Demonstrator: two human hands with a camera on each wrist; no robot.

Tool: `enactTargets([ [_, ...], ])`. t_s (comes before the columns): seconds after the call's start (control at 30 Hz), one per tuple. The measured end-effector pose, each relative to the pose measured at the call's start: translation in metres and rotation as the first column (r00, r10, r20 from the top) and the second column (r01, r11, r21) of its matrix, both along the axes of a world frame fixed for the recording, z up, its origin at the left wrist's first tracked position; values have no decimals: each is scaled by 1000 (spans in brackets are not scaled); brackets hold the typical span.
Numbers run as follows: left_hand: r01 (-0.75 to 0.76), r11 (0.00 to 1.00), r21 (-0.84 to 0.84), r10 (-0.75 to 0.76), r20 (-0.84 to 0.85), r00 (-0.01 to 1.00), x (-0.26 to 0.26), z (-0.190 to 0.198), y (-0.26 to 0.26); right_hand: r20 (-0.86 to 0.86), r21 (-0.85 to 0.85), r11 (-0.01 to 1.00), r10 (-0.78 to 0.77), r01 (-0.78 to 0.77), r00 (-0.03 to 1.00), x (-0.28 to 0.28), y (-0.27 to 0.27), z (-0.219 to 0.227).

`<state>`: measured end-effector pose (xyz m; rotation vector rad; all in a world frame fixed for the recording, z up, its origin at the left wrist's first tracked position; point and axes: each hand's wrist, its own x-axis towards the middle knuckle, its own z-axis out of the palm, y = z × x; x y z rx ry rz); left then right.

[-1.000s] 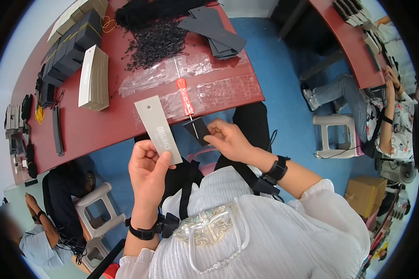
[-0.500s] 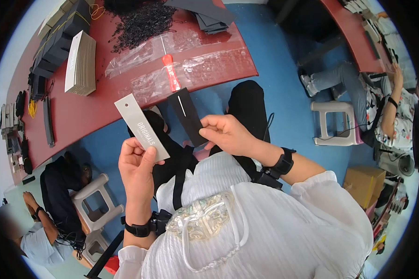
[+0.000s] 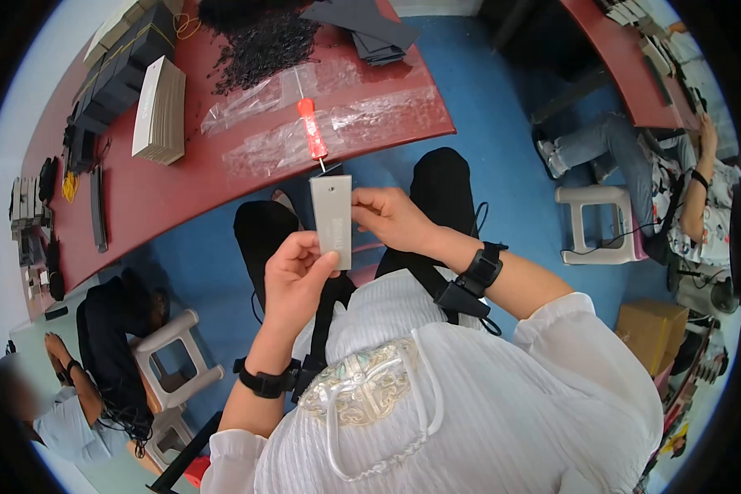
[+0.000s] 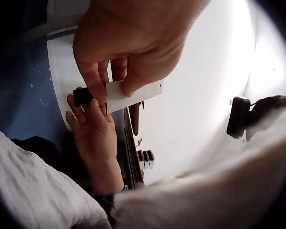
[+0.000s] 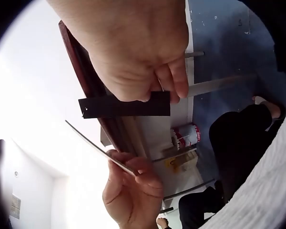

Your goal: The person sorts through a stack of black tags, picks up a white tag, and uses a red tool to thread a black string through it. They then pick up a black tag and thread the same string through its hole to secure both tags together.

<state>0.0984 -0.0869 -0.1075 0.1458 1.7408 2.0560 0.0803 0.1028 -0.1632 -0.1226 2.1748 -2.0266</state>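
Observation:
My left hand [image 3: 296, 276] pinches the lower end of a light grey hang tag [image 3: 333, 216], punched with a hole at the top and printed with pale lettering. Between thumb and fingers, my right hand [image 3: 397, 221] holds a black hang tag [image 5: 126, 107]; in the head view the grey one covers most of it. The right wrist view shows the two tags apart, the grey one nearly edge-on. Just beyond the tags, a red-handled tool [image 3: 312, 130] lies under clear tape, its thin metal shaft pointing over the table edge toward the black tag's top.
On the red table [image 3: 247, 193] are a stack of grey tags [image 3: 163, 115], banded dark stacks [image 3: 123, 78], a heap of small black pins [image 3: 267, 53] and loose black cards [image 3: 379, 41]. People sit at both sides, near white stools [image 3: 593, 218].
The black tag has come back off the tool's shaft toward me. My left hand has swung the grey tag right and more upright, in front of the black one.

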Motion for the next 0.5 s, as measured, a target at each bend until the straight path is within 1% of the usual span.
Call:
enactTargets([
  [0.07, 9, 1000, 3, -9, -9, 1000, -3, -15, 6, -34, 4, 1000, 16, -16, 999, 0, 2, -1],
  [0.13, -42, 998, 48, 42, -3, 999, -6, -32, 9, -33, 12, 1000, 3, -3, 999, 1, 2, 3],
  [0.2, -35, 999, 30, 35, -15, 999, -9, -40, 8, -31, 17, 1000, -6, 7, 999, 2, 2, 6],
  [0.43, -47, 999, -19, 45, -98, 994, -15, -34, 14, 15, 56, 998, 35, -35, 999, 0, 5, 16],
  [0.5, -58, 997, -42, 55, -80, 995, -22, -33, 16, 34, 62, 997, 41, -43, 999, -2, 5, 16],
])
